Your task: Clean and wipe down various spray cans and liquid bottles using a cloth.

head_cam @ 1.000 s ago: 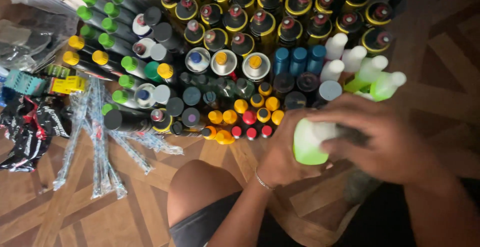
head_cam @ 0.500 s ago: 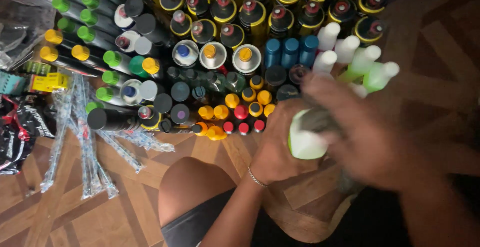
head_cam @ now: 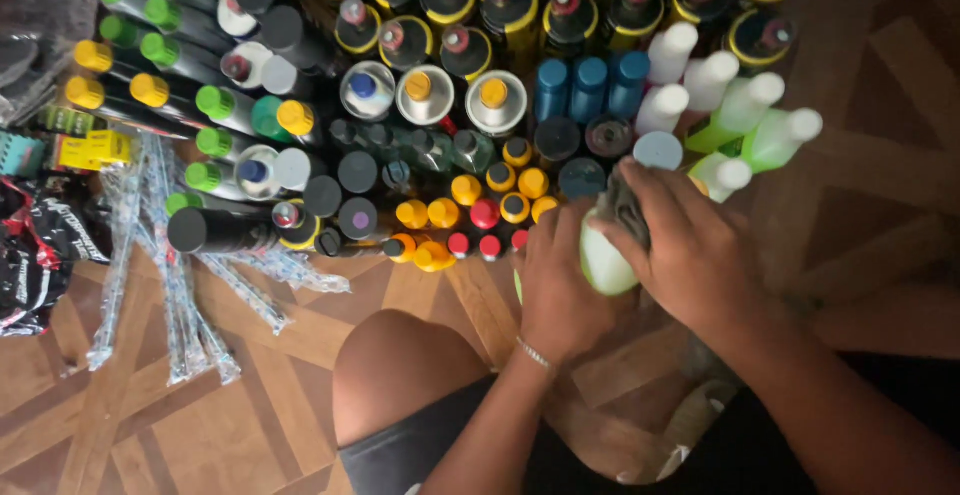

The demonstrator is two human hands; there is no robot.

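— What do the hands hold?
— Left hand [head_cam: 562, 280] grips the pale green bottle [head_cam: 603, 258]; right hand [head_cam: 690, 245] presses a grey cloth [head_cam: 628, 207] onto it.
— Where?
— Between both palms, just below the yellow-capped bottles [head_cam: 470, 200].

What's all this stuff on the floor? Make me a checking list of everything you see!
Surface: patterned wooden floor.
Job's things: pale green bottle, with a grey cloth against it.
Clutter: rows of capped bottles and cans, green spray bottles, clear plastic-wrapped sticks, dark packets.
Grippers: left hand grips the bottle; right hand presses the cloth on it.
Cables: nothing seen.
Surroundings: the person's bare knee.
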